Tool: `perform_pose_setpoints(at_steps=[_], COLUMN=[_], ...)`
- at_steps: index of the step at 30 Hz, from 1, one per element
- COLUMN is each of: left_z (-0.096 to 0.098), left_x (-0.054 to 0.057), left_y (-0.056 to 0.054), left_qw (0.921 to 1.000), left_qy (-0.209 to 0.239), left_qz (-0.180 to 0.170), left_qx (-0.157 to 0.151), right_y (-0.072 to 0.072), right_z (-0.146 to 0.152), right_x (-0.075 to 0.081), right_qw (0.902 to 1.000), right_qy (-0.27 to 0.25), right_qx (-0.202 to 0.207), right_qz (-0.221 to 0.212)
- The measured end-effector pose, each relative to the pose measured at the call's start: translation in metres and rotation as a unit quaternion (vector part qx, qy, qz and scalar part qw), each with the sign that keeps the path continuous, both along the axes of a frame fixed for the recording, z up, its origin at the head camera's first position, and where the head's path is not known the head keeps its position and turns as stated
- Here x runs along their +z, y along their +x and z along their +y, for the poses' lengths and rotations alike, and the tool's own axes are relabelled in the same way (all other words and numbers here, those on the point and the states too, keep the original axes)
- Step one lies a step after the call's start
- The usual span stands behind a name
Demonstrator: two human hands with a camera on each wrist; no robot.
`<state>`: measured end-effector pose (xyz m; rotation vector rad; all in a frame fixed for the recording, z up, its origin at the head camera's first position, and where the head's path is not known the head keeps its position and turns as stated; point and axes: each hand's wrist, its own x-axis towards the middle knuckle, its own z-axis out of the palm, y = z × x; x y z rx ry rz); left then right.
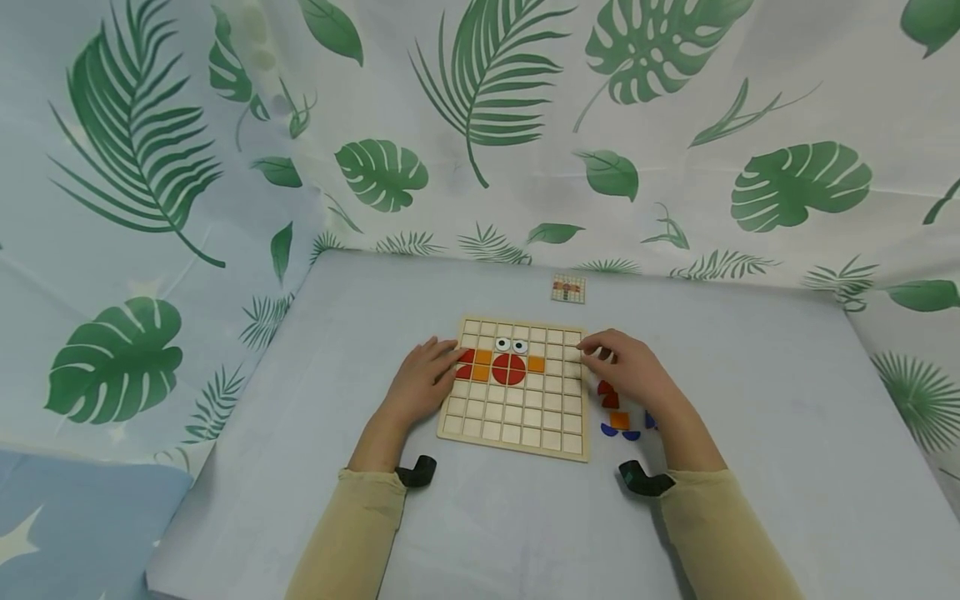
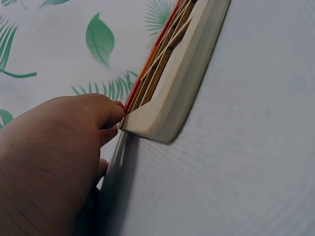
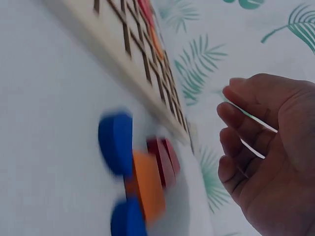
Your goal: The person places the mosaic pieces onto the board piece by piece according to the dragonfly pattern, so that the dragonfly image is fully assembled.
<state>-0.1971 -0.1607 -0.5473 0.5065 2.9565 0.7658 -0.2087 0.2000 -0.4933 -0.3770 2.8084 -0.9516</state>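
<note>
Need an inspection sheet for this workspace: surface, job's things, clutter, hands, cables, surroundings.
Surface: pale tabletop.
Job's things: wooden grid board, partly filled: two eye tiles, red disc in quarters, orange squares, red tiles at its left edge. Loose, to its right: red pieces, orange tile, two blue half-discs, another blue piece, partly hidden. Small pattern card beyond the board.
Clutter: nothing seen.
Left hand: touches board's left edge.
Right hand: by board's right edge, fingers bent, nothing seen held.
Wrists: black devices, one each.
Cables: nothing seen.
Surroundings: leaf-print cloth behind and left; blue star-print fabric lower left.
</note>
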Motion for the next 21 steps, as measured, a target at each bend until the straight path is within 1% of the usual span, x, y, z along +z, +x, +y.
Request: perform_pose_setpoints(at_steps=[5, 11, 18, 21], left_z=[0.000, 0.000, 0.000, 0.000], left_x=[0.000, -0.001, -0.003, -0.003], left_y=[0.000, 0.000, 0.000, 0.000], left_qw=[1.0000, 1.0000, 1.0000, 1.0000], left_qy=[0.001, 0.005, 0.003, 0.003], left_qz=[-0.003, 0.001, 0.007, 0.005], left_qx=[0.002, -0.001, 0.000, -0.001], right_y=[0.012, 0.030, 0.049, 0.056], right_z=[0.020, 0.040, 0.054, 0.058], right_x=[0.004, 0.006, 0.000, -0.003], right_qw=[0.9999, 1.0000, 0.9997, 0.9998], right_qy=[0.007, 0.007, 0.017, 0.013], right_qx=[-0.009, -0.003, -0.013, -0.015], right_qz=[0.003, 0.006, -0.009, -0.006])
